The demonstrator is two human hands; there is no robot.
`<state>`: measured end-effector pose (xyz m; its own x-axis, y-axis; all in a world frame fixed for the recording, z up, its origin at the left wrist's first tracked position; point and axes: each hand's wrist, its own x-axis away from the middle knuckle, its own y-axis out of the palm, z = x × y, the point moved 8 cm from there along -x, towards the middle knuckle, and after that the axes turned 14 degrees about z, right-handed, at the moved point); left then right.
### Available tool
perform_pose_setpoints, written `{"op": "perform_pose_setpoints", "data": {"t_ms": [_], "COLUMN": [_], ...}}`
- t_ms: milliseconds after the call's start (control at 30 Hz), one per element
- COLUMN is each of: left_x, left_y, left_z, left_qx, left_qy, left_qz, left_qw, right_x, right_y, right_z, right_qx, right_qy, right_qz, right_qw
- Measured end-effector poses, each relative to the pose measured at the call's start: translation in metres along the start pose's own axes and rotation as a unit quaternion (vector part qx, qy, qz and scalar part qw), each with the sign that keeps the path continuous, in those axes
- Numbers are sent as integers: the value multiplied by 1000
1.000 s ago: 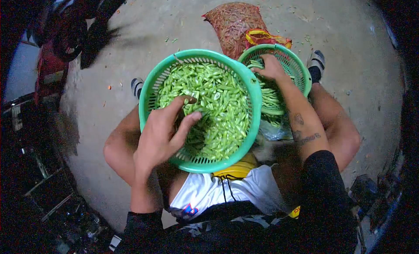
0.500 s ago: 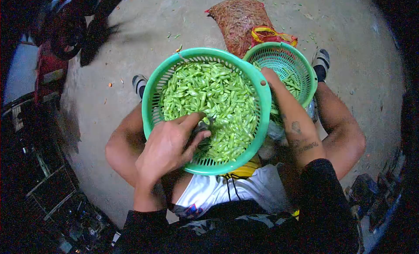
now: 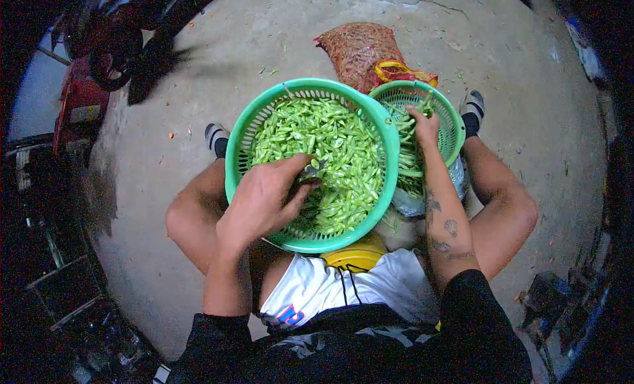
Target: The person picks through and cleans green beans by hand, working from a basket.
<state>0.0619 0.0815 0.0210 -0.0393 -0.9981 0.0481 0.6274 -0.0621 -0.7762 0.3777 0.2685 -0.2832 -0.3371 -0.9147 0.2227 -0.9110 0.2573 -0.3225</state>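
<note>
Sliced green beans [image 3: 330,139] fill a large green plastic basket [image 3: 391,179] resting on my lap. Over its near left side is my left hand [image 3: 261,196], its thumb and fingers closed around a small dark blade-like tool [image 3: 313,171]; most of that tool is hidden. My right hand [image 3: 424,126] is at the smaller green basket [image 3: 456,130] on the right, closed on a few long green beans [image 3: 422,108]. More whole beans [image 3: 408,149] lie just left of this hand, between the two baskets.
A full reddish mesh sack [image 3: 360,54] with a yellow-and-red edge lies behind the baskets. Clear plastic [image 3: 409,204] shows below the small basket. My knees and slippered feet flank everything. Dark machinery [image 3: 112,60] stands at the upper left; small scraps dot the concrete floor.
My right hand has risen within the small basket and now shows beans in its fingers. My left hand keeps its place over the large basket. The view has shifted slightly.
</note>
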Motion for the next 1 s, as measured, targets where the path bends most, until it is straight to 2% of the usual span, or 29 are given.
{"op": "perform_pose_setpoints", "data": {"t_ms": [67, 100, 133, 200, 267, 333, 400, 467, 600, 667, 700, 767, 833, 900, 1000], "left_x": [0, 1, 0, 0, 0, -1, -2, -3, -3, -2, -3, -6, -8, -7, -5], "left_y": [-1, 0, 0, 0, 0, 0, 1, 2, 5, 7, 9, 10, 10, 8, 10], "left_z": [-1, -2, -2, 0, 0, 1, -1, -1, -6, -8, -8, -7, -2, -5, -17], "left_qx": [-2, -5, -5, 1, -2, -5, -16, -19, -31, -38, -45, -49, -52, -76, -61], "left_qy": [-2, -6, -5, 5, 5, 4, -19, -16, -23, -21, -18, -24, -29, -109, -112], "left_qz": [0, -3, -3, -4, -7, -9, -22, -20, -21, -25, -29, -39, -48, -62, -37], "left_qw": [1000, 1000, 1000, 1000, 1000, 1000, 999, 1000, 999, 999, 998, 998, 997, 989, 991], "right_x": [-15, 6, 5, 5, 6, 1, -16, -7, -10, -8, -12, -15, -14, -16, -11], "right_y": [-21, -25, -24, -26, -25, -21, -19, -10, -13, -16, -23, -29, -28, -24, -18], "right_z": [17, -15, -12, -11, -16, 6, 30, 33, 52, 50, 47, 41, 23, 9, -13], "right_qx": [44, 10, 9, -155, -180, -321, -364, -427, -349, -357, -321, -283, -340, -351, -373], "right_qy": [13, 42, 42, 61, 75, 204, 259, 342, 344, 336, 285, 232, 217, 219, 220], "right_qz": [103, 88, 88, 119, 96, 97, 21, -63, -40, -30, -3, 26, 37, 12, -21], "right_qw": [994, 995, 995, 979, 976, 920, 894, 835, 871, 871, 903, 930, 914, 910, 901]}}
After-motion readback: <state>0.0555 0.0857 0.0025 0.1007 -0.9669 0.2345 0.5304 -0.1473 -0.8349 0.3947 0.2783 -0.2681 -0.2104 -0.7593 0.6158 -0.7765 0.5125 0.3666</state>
